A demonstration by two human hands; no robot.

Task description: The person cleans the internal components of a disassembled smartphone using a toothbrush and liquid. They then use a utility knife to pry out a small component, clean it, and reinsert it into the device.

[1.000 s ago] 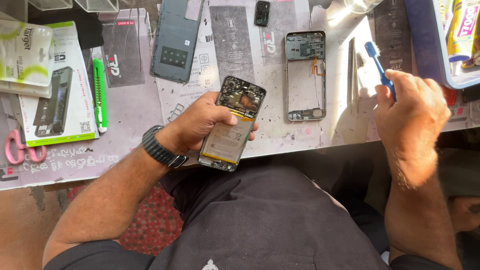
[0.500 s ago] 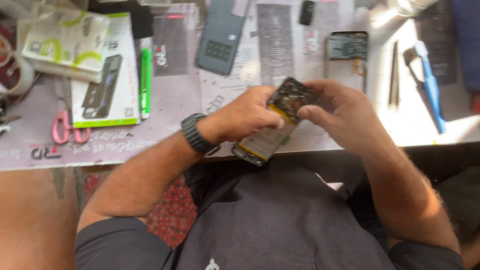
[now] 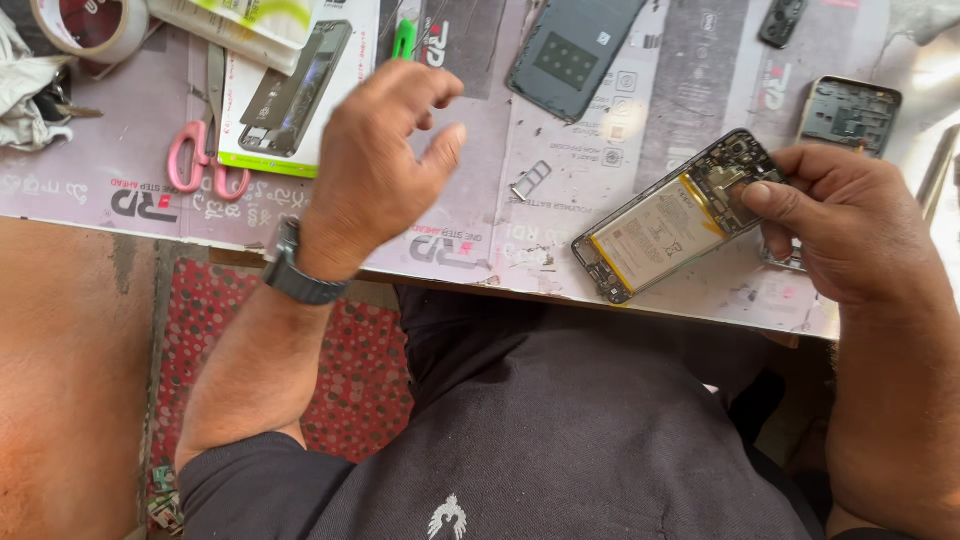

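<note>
— Where is the opened black smartphone with its exposed yellow-edged battery (image 3: pixel 668 222)?

— Pinched at its top end in the right hand (image 3: pixel 850 225), tilted above the mat. Light, stiff, fragile; best gripped by the frame edges.

— The left hand (image 3: pixel 375 165)?

— Raised, fingers loosely spread, holding nothing, pink-handled scissors (image 3: pixel 205 150) just beyond it.

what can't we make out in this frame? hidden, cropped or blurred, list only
- Left hand, head view: fingers motion-blurred; whether it pinches anything is unclear.
- Opened phone: its top end is covered by the right hand.
- Tape roll and grey back cover: cut by the top edge.
- Second phone frame: its lower part is behind the right hand.
- SIM tray: too small for detail.
</note>
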